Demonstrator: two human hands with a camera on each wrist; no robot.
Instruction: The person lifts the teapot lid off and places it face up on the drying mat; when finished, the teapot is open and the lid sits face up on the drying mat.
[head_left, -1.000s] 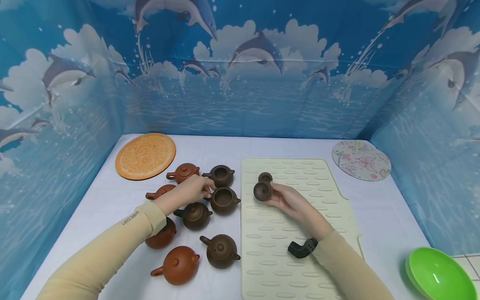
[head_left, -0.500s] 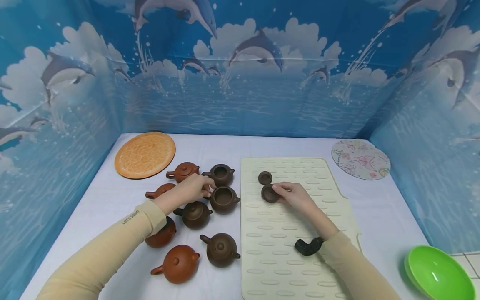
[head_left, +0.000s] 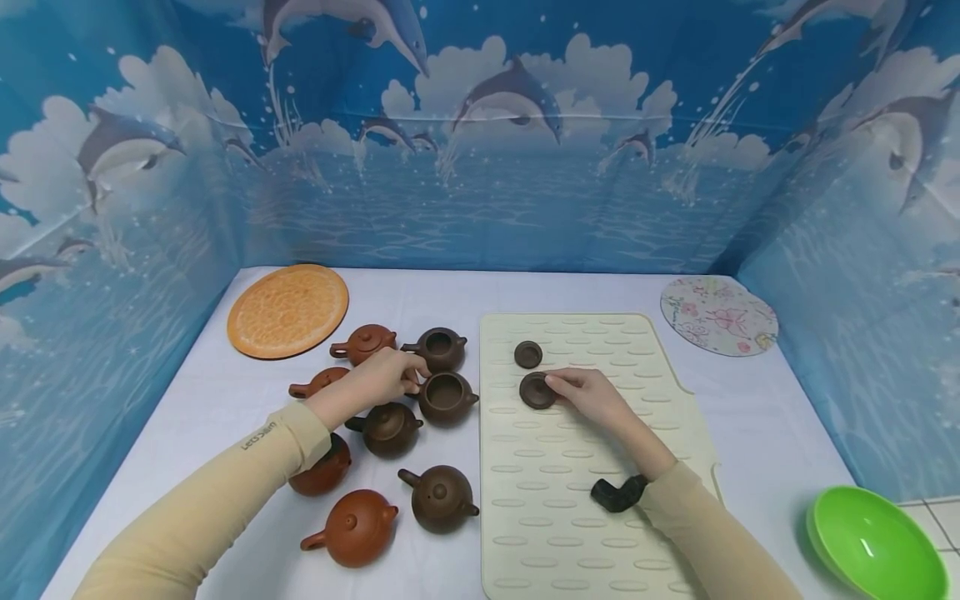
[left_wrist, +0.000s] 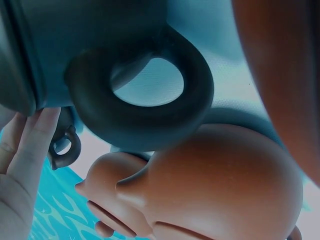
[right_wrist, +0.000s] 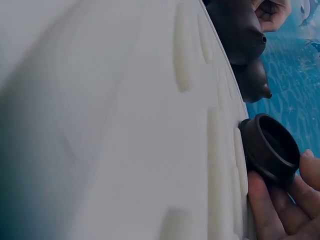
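Observation:
My right hand [head_left: 592, 396] pinches a dark brown teapot lid [head_left: 537, 391] between thumb and fingers. The lid lies hollow side up, low over the ribbed cream mat [head_left: 600, 467] and seemingly touching it. Just behind it on the mat sits a smaller dark lid [head_left: 528, 354], also upturned. At the left, my left hand [head_left: 384, 381] pinches the handle of a lidless dark brown teapot [head_left: 447, 414]; its fingertips are partly hidden. In the left wrist view a dark handle [left_wrist: 200, 100] looms close, with the fingers [left_wrist: 37, 145] beyond it. A second lidless teapot [head_left: 442, 360] stands right behind.
Lidded dark teapots [head_left: 442, 504] and several reddish-brown ones [head_left: 352, 533] crowd the left side. An orange round mat [head_left: 288, 311] lies back left, a patterned round mat [head_left: 720, 317] back right. A green bowl [head_left: 873, 542] stands front right. Dolphin-printed curtains [head_left: 480, 192] enclose the table.
My right hand has lowered the lid and turned it from tilted to nearly flat beside the smaller lid, shifting slightly rightward. My left hand has stayed at the teapot handle.

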